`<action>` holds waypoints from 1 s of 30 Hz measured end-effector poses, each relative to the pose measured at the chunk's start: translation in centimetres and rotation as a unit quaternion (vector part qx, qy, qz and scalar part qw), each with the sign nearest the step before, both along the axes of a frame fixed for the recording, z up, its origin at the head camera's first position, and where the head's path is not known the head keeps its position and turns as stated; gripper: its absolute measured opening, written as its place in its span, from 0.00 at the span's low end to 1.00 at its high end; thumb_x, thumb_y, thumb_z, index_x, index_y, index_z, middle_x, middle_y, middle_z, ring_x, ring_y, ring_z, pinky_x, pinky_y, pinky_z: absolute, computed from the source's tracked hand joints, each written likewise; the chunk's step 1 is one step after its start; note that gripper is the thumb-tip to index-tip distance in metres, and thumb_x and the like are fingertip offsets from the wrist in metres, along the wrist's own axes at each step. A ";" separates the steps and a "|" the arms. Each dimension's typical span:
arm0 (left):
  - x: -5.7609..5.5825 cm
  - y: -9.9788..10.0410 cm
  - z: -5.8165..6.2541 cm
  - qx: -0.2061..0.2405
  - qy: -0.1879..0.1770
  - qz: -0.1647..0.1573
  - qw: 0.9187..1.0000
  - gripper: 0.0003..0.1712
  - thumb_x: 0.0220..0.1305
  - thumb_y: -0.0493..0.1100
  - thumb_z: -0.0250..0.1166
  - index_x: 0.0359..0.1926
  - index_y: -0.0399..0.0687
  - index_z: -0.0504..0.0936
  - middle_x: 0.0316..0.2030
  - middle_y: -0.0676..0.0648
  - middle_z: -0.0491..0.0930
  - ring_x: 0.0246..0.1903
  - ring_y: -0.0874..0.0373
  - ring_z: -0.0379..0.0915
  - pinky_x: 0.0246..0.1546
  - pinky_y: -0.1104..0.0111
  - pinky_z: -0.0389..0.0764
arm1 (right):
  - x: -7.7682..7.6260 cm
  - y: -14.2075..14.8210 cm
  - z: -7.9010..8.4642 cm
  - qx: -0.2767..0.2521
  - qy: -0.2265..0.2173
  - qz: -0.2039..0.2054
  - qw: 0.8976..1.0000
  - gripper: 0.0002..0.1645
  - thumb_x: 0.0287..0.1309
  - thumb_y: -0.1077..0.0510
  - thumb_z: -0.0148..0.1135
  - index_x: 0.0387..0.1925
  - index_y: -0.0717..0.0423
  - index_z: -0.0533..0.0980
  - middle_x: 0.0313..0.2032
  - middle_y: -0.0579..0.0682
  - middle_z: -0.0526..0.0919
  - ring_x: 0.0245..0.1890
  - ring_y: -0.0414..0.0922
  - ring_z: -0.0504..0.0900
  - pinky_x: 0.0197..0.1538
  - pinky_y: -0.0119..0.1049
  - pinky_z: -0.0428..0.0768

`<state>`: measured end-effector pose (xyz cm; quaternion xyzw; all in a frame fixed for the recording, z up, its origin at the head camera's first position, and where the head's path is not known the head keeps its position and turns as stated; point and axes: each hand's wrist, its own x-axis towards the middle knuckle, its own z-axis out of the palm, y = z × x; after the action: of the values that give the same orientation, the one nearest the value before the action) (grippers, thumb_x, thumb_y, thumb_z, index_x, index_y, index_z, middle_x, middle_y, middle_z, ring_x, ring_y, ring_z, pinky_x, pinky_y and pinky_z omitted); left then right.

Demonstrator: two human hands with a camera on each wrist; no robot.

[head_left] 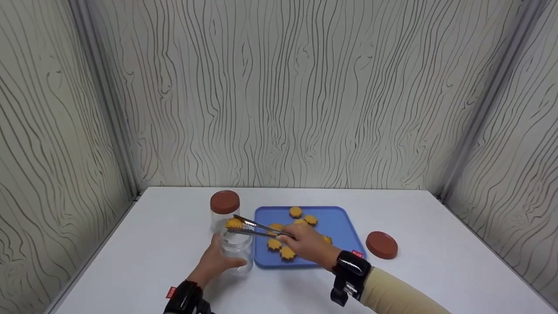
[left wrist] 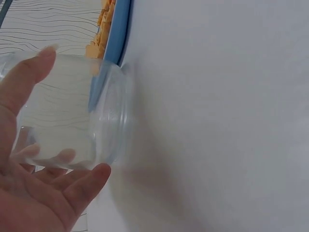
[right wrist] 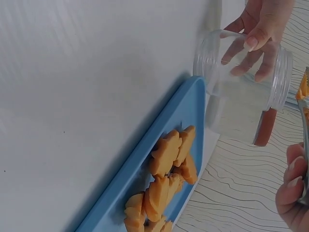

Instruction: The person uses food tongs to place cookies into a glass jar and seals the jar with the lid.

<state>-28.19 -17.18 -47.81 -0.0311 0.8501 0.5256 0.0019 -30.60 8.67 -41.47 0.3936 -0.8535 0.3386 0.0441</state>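
My left hand [head_left: 214, 260] grips a clear, lidless jar [head_left: 244, 252] around its side, thumb in front. In the left wrist view the jar [left wrist: 63, 111] looks empty, its base close to the white table. My right hand [head_left: 308, 245] holds metal tongs [head_left: 257, 234], which reach left across the tray. Between the tong tips is a scalloped orange-yellow cookie [head_left: 234, 223], right over the jar's mouth. More such cookies [right wrist: 166, 154] lie on a blue tray [head_left: 342, 220], some hidden behind the right hand.
Behind the held jar stands a second clear jar with a red-brown lid [head_left: 225, 202]. A loose red-brown lid [head_left: 382, 245] lies right of the tray. Wood-patterned panels [head_left: 279, 96] enclose the white table [head_left: 144, 244] at the back and sides.
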 end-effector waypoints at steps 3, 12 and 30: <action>0.1 0.0 0.0 0.004 0.017 -0.005 1.000 0.62 0.42 0.43 0.81 0.69 0.29 0.50 0.63 0.25 0.63 0.63 0.32 0.60 0.62 0.43 0.62 | -0.1 0.0 0.0 -0.007 -0.007 0.001 1.000 0.16 0.70 0.53 0.54 0.31 0.61 0.77 0.21 0.38 0.66 0.20 0.32 0.62 0.25 0.28 0.64; 0.3 -0.1 -0.2 0.016 0.044 -0.012 0.999 0.59 0.41 0.41 0.81 0.67 0.29 0.53 0.60 0.27 0.67 0.61 0.34 0.62 0.61 0.44 0.63 | -0.1 0.4 -0.1 -0.012 -0.011 -0.001 1.000 0.15 0.70 0.54 0.54 0.33 0.61 0.78 0.24 0.39 0.71 0.22 0.33 0.64 0.27 0.29 0.66; 0.3 0.1 -0.2 0.028 0.038 -0.006 0.999 0.58 0.43 0.41 0.81 0.66 0.28 0.52 0.61 0.26 0.65 0.63 0.33 0.60 0.62 0.43 0.62 | 0.1 2.5 -0.5 -0.021 -0.032 -0.009 0.999 0.14 0.70 0.52 0.54 0.32 0.57 0.77 0.22 0.41 0.70 0.20 0.32 0.64 0.25 0.28 0.66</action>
<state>-27.92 -17.05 -47.99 -0.0062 0.8348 0.5499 -0.0269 -30.54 11.13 -41.95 0.3739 -0.8505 0.3689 0.0280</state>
